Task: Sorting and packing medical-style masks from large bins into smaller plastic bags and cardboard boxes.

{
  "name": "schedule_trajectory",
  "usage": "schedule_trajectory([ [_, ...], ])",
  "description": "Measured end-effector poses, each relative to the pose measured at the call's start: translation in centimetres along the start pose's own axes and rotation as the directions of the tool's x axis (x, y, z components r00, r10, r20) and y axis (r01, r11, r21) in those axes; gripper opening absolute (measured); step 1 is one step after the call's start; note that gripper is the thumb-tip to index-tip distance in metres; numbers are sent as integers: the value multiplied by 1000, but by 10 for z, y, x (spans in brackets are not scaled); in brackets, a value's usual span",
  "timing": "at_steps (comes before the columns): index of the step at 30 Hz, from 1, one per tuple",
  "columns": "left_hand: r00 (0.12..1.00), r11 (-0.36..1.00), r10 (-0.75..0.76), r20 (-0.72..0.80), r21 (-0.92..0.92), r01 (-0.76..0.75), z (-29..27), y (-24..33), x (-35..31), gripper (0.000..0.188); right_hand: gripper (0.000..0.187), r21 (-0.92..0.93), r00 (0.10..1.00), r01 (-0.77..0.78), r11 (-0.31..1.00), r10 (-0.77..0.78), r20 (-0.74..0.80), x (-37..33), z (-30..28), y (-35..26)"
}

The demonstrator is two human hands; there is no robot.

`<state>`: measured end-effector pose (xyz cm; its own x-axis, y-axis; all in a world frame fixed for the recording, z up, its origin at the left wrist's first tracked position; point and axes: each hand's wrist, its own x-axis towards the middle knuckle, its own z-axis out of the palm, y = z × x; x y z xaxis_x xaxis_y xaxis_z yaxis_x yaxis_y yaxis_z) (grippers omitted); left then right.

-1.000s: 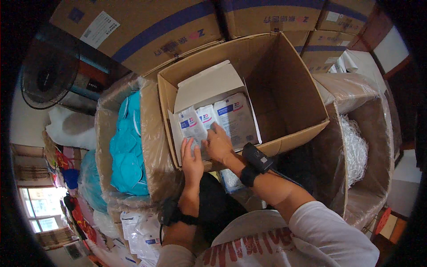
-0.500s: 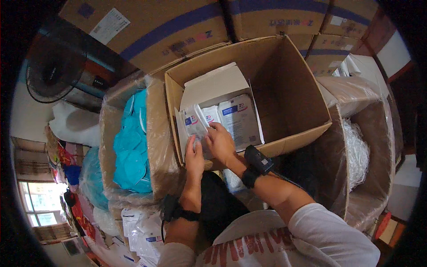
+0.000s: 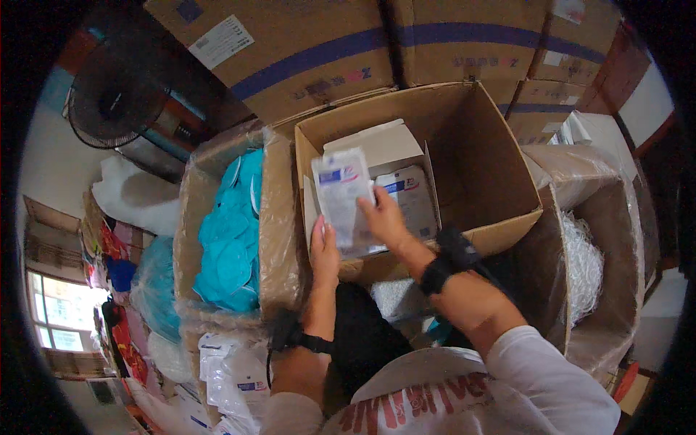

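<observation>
A white flat packet (image 3: 339, 199) with a blue band and red marks is held between both hands above the small white box (image 3: 395, 147). Whether it is a single packet or several together, I cannot tell. My left hand (image 3: 324, 250) grips its lower left side. My right hand (image 3: 386, 220) has the thumb and fingers closed on its right edge. Behind it, another white packet (image 3: 415, 201) stands in the white box, which has its flap raised. That box sits at the left inside a large brown cardboard carton (image 3: 489, 167).
To the left, a plastic-lined carton (image 3: 281, 217) holds turquoise cup-shaped masks (image 3: 228, 246). White packets (image 3: 235, 377) lie below it. At right, a lined carton (image 3: 598, 185) contains white strands (image 3: 580, 268). Closed cartons (image 3: 312, 58) stand behind, beside a black fan (image 3: 112, 101).
The packet has been raised and turned more face-on in my hands. My right hand has moved to its right edge. The whole view has shifted slightly.
</observation>
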<state>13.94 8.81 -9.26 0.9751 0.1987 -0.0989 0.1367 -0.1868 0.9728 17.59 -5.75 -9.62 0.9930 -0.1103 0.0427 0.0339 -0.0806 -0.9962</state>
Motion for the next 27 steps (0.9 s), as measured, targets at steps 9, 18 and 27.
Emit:
schedule_trajectory([
  [9, 874, 909, 37, 485, -380, 172, 6, 90, -35, 32, 48, 383, 959, -207, 900, 108, 263, -115, -100, -62],
  [18, 539, 664, 259, 802, 257, -702, 2, 125, -117, 19, 43, -323, 796, 234, 917, 10, 605, -142, -149, -122],
  [27, 363, 490, 234, 902, 213, -845, -4, 105, -169, 12, 33, -435, 389, 571, 697, 236, 890, -172, -130, -108],
])
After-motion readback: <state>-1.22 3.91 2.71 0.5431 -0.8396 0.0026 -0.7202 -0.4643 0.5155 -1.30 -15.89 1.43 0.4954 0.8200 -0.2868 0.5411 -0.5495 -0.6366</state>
